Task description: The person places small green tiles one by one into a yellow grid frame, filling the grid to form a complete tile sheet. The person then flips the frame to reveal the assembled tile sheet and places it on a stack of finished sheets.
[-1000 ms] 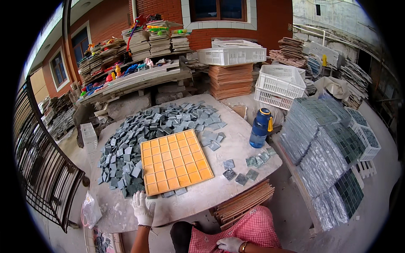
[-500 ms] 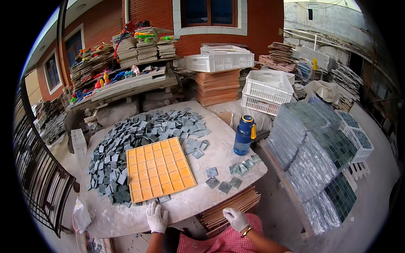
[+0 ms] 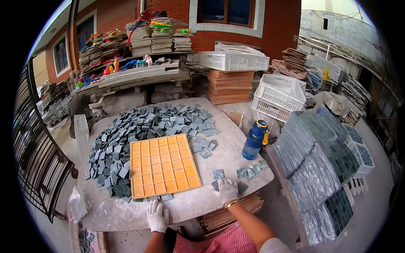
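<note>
My left hand (image 3: 157, 216), in a white glove, lies open on the near edge of the table, fingers forward. Just ahead of it lies a yellow square tray (image 3: 164, 166) divided by a raised grid, its cells bare. My gloved right hand (image 3: 227, 192) is at the table's near right, fingers curled down over a small grey-green stone tile that is mostly hidden under it. Close around it are a tile (image 3: 218, 173) ahead, another (image 3: 242, 187) to the right, and several overlapping greener tiles (image 3: 249, 172). A large heap of loose tiles (image 3: 122, 145) spreads behind and left of the tray.
A blue bottle (image 3: 255, 141) stands at the table's right. Beyond that side are plastic-wrapped stacks of tile sheets (image 3: 310, 177). White crates (image 3: 278, 95) and a brown board stack (image 3: 230, 86) stand behind. A clear plastic bag (image 3: 77, 206) hangs at the left edge.
My right hand has moved from in front of my body, forward and right, onto the loose tiles. My left hand stays by the tray. The whole view has shifted slightly.
</note>
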Available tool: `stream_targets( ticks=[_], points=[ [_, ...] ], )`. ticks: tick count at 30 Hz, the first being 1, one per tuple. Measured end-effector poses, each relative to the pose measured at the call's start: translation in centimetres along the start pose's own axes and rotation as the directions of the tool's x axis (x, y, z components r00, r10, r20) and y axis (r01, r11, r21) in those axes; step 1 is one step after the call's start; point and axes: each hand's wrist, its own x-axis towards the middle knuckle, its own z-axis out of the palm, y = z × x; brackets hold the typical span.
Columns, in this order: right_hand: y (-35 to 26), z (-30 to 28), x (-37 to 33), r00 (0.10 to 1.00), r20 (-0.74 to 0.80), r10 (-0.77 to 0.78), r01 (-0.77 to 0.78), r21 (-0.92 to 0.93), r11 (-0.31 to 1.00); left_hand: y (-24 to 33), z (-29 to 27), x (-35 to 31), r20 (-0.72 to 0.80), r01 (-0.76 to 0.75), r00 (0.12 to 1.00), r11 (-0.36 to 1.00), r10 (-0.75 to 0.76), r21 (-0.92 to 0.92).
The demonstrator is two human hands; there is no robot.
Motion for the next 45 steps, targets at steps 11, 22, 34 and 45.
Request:
stream_targets(
  ticks=[11, 22, 34, 45],
  points=[
    [1.9, 0.8, -0.7, 0.948, -0.165, -0.271, 0.318, 0.473, 0.822, 0.0, 0.0, 0.1, -0.005, -0.003, 1.000, 1.000, 0.003, 0.012],
    [-0.1, 0.1, -0.8, 0.983, 0.179, -0.042, -0.109, 0.753, 0.649, 0.1, -0.1, 0.0, 0.019, 0.031, 0.999, 0.999, -0.031, 0.012],
    [-1.6, -3.2, -4.1, 0.916, 0.401, -0.036, -0.364, 0.864, 0.347, 0.1, -0.2, -0.1, 0.014, 0.030, 0.999, 1.000, -0.030, 0.006],
    [-4.9, -5.6, -10.3, 0.878, 0.365, -0.308, -0.278, 0.915, 0.294, 12.3, -3.7, -3.5, 0.487, 0.505, 0.860, 0.384, -0.151, -0.773]
  ],
)
